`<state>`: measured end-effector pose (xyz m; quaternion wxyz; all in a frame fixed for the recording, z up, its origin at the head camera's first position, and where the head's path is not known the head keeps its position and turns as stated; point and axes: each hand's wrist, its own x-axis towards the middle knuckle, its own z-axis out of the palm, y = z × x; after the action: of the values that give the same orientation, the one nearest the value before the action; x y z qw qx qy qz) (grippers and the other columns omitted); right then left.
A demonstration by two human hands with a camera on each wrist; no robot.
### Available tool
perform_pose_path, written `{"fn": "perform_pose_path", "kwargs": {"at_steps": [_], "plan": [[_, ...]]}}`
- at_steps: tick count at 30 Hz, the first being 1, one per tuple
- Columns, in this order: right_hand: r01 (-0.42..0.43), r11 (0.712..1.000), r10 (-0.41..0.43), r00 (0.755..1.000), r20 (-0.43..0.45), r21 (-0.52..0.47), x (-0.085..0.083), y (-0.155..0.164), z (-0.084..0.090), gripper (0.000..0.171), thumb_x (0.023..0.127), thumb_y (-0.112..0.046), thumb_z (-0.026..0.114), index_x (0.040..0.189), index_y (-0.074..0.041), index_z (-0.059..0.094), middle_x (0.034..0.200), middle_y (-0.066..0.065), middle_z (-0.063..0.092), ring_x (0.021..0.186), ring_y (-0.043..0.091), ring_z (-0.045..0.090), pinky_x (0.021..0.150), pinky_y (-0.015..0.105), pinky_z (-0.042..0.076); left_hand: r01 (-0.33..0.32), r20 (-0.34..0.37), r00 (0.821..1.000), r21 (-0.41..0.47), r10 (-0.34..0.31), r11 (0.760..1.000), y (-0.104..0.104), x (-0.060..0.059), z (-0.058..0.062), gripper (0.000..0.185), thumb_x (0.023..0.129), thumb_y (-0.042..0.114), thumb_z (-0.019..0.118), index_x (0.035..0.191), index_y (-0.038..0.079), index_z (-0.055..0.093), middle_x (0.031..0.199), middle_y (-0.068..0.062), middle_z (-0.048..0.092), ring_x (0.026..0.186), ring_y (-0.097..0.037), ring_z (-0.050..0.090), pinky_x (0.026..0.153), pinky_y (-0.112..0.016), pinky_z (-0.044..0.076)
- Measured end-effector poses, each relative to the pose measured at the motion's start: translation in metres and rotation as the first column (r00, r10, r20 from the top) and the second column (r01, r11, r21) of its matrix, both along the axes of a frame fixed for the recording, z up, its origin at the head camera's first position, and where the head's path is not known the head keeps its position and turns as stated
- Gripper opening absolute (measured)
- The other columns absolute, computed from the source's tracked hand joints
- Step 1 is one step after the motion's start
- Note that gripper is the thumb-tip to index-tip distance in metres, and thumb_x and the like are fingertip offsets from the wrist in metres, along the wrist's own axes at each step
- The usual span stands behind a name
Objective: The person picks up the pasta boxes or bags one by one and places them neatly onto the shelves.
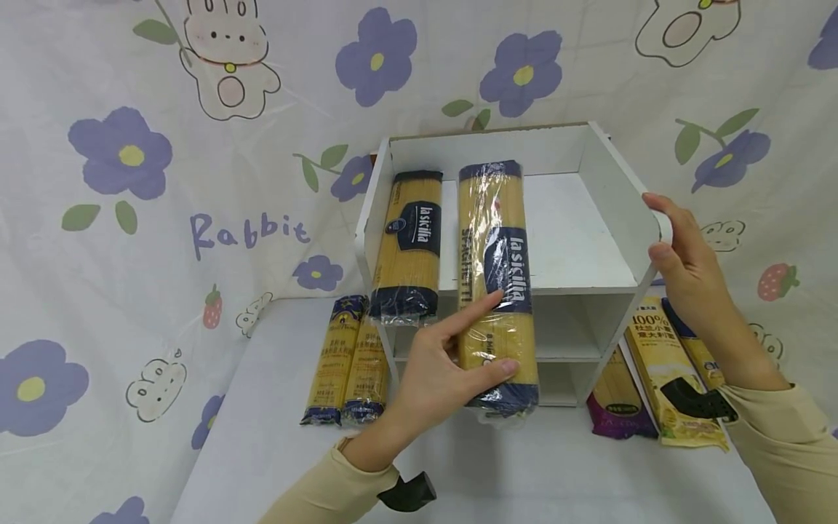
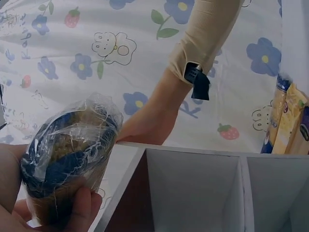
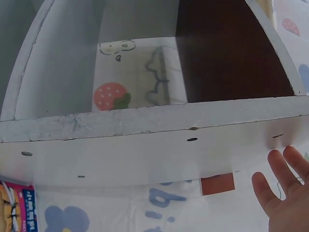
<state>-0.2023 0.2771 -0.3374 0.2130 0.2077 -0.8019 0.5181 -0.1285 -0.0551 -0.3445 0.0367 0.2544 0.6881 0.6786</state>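
1. Gripping one spaghetti pack point(image 1: 495, 284) with left hand point(image 1: 439, 371), fingers curled round it, on shelf unit point(image 1: 615, 196) top, beside second pack point(image 1: 409, 244).
2. Pressing right hand point(image 1: 687, 269), fingers straight, against shelf's right edge.
3. Leaving open room right of both packs.

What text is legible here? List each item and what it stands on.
"la sicilia" and "SPAGHETTI": clear-wrapped yellow spaghetti pack with navy label, gripped by the left hand.
"la sicilia": second yellow spaghetti pack on the white wooden shelf, which the right hand touches.
"Rabbit": white flowered cloth backdrop.
"100%": yellow flat pasta packet; its smaller print is unreadable.
Two slim yellow packs: print too small.
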Motion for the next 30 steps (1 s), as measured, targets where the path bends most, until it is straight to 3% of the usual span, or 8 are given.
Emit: {"fn": "perform_pose_path", "kwargs": {"at_steps": [7, 30], "plan": [[0.018, 1.000, -0.018, 1.000, 0.012, 0.004, 0.0007, -0.0003, 0.0000, 0.051, 0.105, -0.018, 0.043, 0.155, -0.019, 0.032, 0.141, -0.013, 0.039, 0.119, 0.006, 0.046, 0.087, 0.006, 0.040, 0.015, 0.022, 1.000, 0.012, -0.015, 1.000, 0.0052, -0.0001, -0.0030, 0.068, 0.083, 0.005, 0.078, 0.143, 0.027, 0.054, 0.141, -0.008, 0.058, 0.090, -0.005, 0.070, 0.074, -0.029, 0.061], [0.005, 1.000, -0.005, 1.000, 0.002, -0.008, -0.0001, -0.0001, 0.0000, 0.051, 0.105, -0.019, 0.044, 0.155, -0.017, 0.032, 0.141, -0.012, 0.039, 0.120, 0.007, 0.045, 0.088, 0.007, 0.041, -0.005, 0.037, 0.999, -0.006, 0.005, 1.000, 0.0090, 0.0004, -0.0041, 0.068, 0.082, 0.007, 0.080, 0.141, 0.029, 0.055, 0.145, -0.005, 0.055, 0.089, -0.006, 0.070, 0.073, -0.027, 0.060]]}}
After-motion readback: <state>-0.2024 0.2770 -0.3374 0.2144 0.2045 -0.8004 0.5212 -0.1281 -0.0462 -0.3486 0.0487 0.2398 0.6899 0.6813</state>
